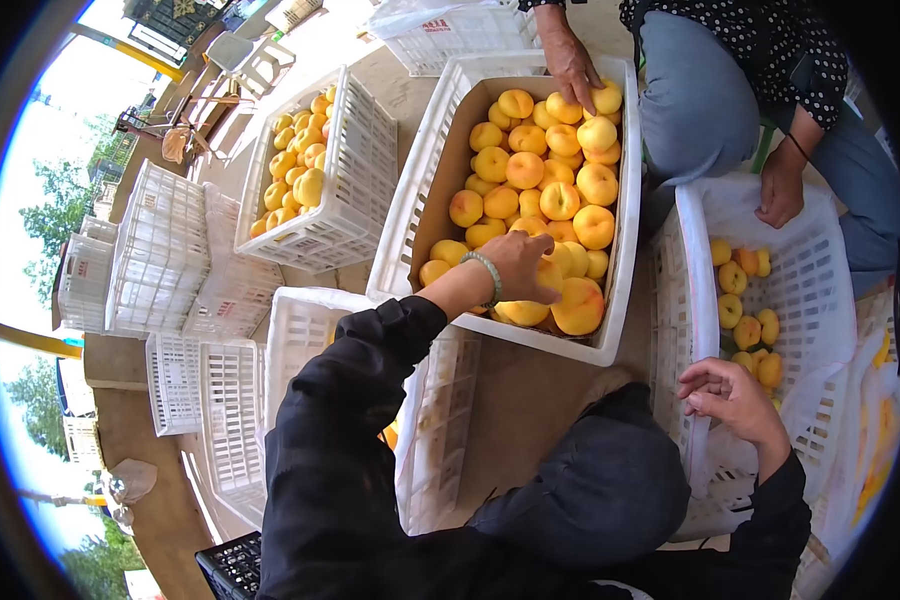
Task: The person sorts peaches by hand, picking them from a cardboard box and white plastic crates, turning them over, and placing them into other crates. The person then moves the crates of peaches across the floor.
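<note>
My left hand (517,264), with a beaded bracelet on the wrist, reaches into a cardboard-lined white crate (610,345) full of yellow peaches (560,200). Its thumb and fingers curve around a peach (549,272) near the crate's lower end. A large peach (578,306) lies just beside the fingers. Above the rim of another white crate (698,250), on the right, my right hand (727,395) hangs with loosely bent fingers and nothing in it. Several smaller peaches (747,330) lie inside that crate, which has a thin plastic lining.
A person's hand (570,68) touches peaches at the far end of the lined crate; their other hand (780,192) rests over the right crate. Another peach-filled crate (355,150) stands left. Stacked white crates (160,250) and a plastic stool (250,60) stand farther left.
</note>
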A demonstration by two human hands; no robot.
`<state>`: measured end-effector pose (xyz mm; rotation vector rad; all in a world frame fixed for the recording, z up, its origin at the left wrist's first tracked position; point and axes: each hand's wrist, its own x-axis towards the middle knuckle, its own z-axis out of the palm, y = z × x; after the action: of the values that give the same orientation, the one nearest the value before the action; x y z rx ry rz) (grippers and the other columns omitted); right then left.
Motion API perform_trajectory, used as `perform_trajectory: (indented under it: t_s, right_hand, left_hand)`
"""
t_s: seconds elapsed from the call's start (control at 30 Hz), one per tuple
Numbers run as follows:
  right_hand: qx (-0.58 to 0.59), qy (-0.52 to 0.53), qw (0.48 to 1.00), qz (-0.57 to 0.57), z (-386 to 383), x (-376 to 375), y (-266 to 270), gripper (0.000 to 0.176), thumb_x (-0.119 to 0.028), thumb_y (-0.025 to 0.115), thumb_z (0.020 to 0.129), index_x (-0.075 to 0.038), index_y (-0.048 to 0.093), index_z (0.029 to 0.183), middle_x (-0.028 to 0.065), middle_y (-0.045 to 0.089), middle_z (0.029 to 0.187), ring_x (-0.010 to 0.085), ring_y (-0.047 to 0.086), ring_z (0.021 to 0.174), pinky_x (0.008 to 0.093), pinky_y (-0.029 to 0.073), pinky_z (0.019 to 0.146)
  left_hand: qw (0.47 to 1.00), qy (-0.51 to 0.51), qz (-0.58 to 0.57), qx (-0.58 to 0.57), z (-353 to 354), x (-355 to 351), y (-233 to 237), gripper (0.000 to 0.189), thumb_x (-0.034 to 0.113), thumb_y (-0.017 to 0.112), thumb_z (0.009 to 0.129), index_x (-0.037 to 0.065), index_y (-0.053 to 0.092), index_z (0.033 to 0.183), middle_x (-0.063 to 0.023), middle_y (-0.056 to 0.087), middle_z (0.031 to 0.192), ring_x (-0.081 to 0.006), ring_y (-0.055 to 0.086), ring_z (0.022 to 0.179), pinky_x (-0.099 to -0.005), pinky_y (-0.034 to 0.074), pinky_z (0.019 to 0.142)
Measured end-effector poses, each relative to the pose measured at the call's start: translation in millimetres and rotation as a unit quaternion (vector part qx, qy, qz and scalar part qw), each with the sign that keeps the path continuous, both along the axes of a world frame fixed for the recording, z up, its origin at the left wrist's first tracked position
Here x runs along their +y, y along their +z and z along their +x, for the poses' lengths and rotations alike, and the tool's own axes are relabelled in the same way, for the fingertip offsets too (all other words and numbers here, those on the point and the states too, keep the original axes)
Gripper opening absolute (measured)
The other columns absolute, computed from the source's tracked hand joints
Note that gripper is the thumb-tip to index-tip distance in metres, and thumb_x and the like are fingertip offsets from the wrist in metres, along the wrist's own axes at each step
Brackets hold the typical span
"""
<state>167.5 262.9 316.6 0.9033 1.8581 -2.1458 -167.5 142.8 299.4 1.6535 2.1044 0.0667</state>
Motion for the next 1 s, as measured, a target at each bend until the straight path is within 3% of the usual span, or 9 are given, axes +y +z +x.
perform_trajectory:
  t_s: [0.13,0.37,0.6,0.7,0.83,0.93,1.0]
  right_hand:
    - [0.017,-0.015,1.0,-0.012,1.0,1.8,-9.1,0.026,-0.013,0.061,0.082,0.002,0.056,0.103,0.0067,0.061,0.09,0.0111,0.061,0.072,0.0235,0.048,0.065]
    - [0.024,-0.037,0.999,-0.005,-1.2,1.1,-12.0,0.024,-0.013,0.06,0.082,0.001,0.056,0.1,0.0079,0.062,0.087,0.0113,0.061,0.067,0.0231,0.047,0.062]
    - [0.032,-0.057,0.998,0.01,2.4,-2.0,-13.5,0.024,-0.014,0.06,0.083,0.002,0.055,0.1,0.0087,0.063,0.084,0.0115,0.061,0.066,0.0221,0.046,0.06]
    - [0.034,-0.067,0.997,0.011,3.7,-2.1,-16.4,0.024,-0.015,0.059,0.084,0.002,0.055,0.1,0.0091,0.063,0.084,0.0114,0.062,0.065,0.0217,0.046,0.058]
    - [0.016,-0.061,0.998,0.01,-0.2,1.3,-17.7,0.023,-0.015,0.059,0.084,0.001,0.055,0.098,0.0095,0.063,0.082,0.0126,0.062,0.061,0.0213,0.045,0.054]
    - [0.015,-0.05,0.998,0.026,-2.3,1.5,-18.0,0.024,-0.016,0.06,0.083,0.001,0.055,0.099,0.0097,0.063,0.081,0.0139,0.063,0.059,0.0215,0.045,0.052]
    - [0.018,-0.048,0.999,0.016,-1.0,1.9,-18.7,0.024,-0.016,0.06,0.083,0.001,0.055,0.099,0.0096,0.063,0.081,0.0141,0.063,0.059,0.0217,0.045,0.053]
  left_hand:
    - [0.999,-0.053,0.009,-0.002,-26.7,-31.5,-0.1,0.064,0.04,0.076,0.059,0.003,0.055,0.107,-0.0185,0.062,0.094,-0.0333,0.06,0.089,-0.0384,0.048,0.08]
    - [0.997,0.053,-0.01,-0.061,-74.4,-73.3,-23.1,0.06,0.027,0.078,0.056,0.007,0.055,0.108,-0.0149,0.061,0.099,-0.0314,0.059,0.095,-0.036,0.046,0.084]
    - [0.994,-0.009,-0.017,-0.111,-79.8,-68.3,-36.9,0.058,0.016,0.078,0.056,0.008,0.053,0.109,-0.0109,0.058,0.107,-0.0275,0.057,0.102,-0.0333,0.044,0.09]
    - [0.964,-0.001,0.067,-0.256,-85.0,-70.6,-44.1,0.049,0.009,0.074,0.065,0.009,0.054,0.109,-0.0073,0.057,0.108,-0.022,0.054,0.104,-0.0318,0.042,0.093]
    - [0.971,0.014,0.003,-0.24,-72.7,-63.8,-41.0,0.052,0.014,0.074,0.067,0.008,0.052,0.114,-0.0072,0.057,0.11,-0.0212,0.054,0.106,-0.0321,0.042,0.094]
    - [0.991,-0.018,-0.008,-0.135,-74.9,-65.0,-33.0,0.055,0.024,0.072,0.074,0.006,0.049,0.121,-0.0091,0.057,0.114,-0.0205,0.052,0.111,-0.0329,0.042,0.095]
    - [0.979,0.069,-0.061,-0.183,-87.9,-59.1,-27.0,0.056,0.033,0.067,0.082,0.003,0.046,0.125,-0.0136,0.055,0.117,-0.0223,0.052,0.113,-0.034,0.042,0.095]
